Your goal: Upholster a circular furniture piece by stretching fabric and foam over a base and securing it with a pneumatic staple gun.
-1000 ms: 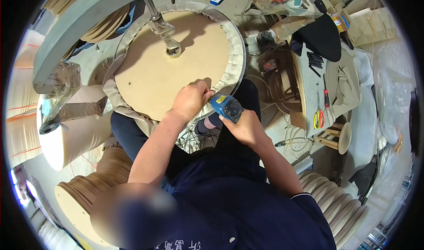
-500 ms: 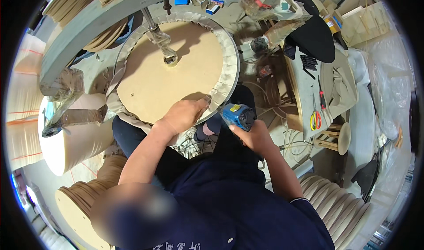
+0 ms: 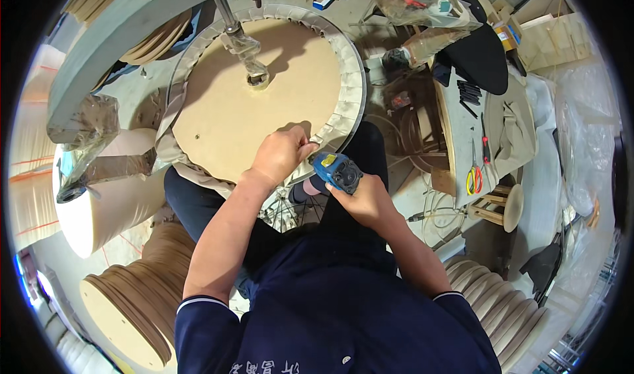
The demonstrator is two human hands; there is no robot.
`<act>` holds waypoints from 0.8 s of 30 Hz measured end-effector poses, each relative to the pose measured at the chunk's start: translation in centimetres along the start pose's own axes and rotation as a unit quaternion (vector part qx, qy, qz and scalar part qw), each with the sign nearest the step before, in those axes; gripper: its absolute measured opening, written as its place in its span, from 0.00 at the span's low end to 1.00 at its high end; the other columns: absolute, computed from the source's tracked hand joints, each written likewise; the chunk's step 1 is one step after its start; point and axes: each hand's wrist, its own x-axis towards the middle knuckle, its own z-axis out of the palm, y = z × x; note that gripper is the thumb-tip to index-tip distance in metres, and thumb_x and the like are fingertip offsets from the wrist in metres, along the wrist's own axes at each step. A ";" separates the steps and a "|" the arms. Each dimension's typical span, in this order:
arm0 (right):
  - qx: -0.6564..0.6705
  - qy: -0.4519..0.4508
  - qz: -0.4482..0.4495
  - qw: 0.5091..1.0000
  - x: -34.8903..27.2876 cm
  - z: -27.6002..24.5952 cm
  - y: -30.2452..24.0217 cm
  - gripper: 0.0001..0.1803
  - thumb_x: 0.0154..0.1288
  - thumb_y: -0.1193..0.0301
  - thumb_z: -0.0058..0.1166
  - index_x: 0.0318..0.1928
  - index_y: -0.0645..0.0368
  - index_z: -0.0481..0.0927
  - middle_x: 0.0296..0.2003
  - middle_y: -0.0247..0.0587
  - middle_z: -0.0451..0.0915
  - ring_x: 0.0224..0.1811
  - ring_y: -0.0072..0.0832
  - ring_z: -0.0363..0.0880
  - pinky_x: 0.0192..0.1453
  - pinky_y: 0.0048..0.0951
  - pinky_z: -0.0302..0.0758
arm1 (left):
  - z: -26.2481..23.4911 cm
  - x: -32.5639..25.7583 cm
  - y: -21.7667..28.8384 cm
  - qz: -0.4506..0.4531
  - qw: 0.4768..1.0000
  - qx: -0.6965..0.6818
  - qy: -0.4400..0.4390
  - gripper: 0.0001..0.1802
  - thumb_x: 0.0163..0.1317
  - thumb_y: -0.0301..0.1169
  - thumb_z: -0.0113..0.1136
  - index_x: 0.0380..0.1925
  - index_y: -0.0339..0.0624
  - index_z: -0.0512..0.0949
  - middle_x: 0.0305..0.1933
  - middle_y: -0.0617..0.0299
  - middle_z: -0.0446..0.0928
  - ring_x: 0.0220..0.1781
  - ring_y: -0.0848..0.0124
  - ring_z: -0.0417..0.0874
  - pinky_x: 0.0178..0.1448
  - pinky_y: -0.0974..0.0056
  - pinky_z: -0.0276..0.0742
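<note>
A round tan board lies in front of me, its rim wrapped in pleated beige fabric. My left hand is closed in a pinch on the fabric edge at the board's near right side. My right hand is wrapped round a blue and black staple gun. The gun's nose is right beside my left fingertips, over the fabric rim; its exact contact is hidden. At the left rim the fabric hangs loose in folds. A clamp shaft wrapped in clear plastic presses on the board's middle.
A side table to the right bears yellow-red scissors, a red-handled screwdriver, black strips and folded beige cloth. Stacked round boards stand at lower left, padded discs at lower right. A grey machine arm arches at left.
The staple gun has moved left and slightly down, close to my left fingers. My left hand has shifted right and up a little along the rim, now pinching the fabric.
</note>
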 end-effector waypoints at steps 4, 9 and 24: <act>0.019 0.058 -0.040 0.997 0.2 0.9 -0.1 0.27 0.62 0.53 0.68 0.50 0.64 0.84 0.34 0.58 0.85 0.41 0.55 0.85 0.43 0.44 0.80 | 1.1 0.5 -0.3 0.048 0.998 0.002 0.049 0.17 0.65 0.41 0.69 0.33 0.37 0.80 0.26 0.48 0.81 0.30 0.50 0.83 0.38 0.52 0.78; 0.004 0.099 -0.043 0.994 -0.7 -0.5 0.5 0.24 0.62 0.58 0.68 0.50 0.64 0.83 0.36 0.59 0.86 0.44 0.56 0.84 0.45 0.43 0.81 | 1.4 1.1 0.7 0.003 0.999 0.006 0.037 0.16 0.66 0.42 0.67 0.35 0.39 0.81 0.32 0.46 0.84 0.39 0.46 0.85 0.47 0.48 0.80; 0.013 0.061 0.000 0.998 1.0 -0.8 0.1 0.20 0.64 0.59 0.66 0.48 0.63 0.84 0.37 0.62 0.85 0.46 0.57 0.83 0.45 0.43 0.80 | 2.0 1.6 0.4 0.050 0.994 -0.007 0.098 0.18 0.67 0.42 0.67 0.30 0.37 0.80 0.28 0.45 0.82 0.31 0.46 0.84 0.40 0.52 0.80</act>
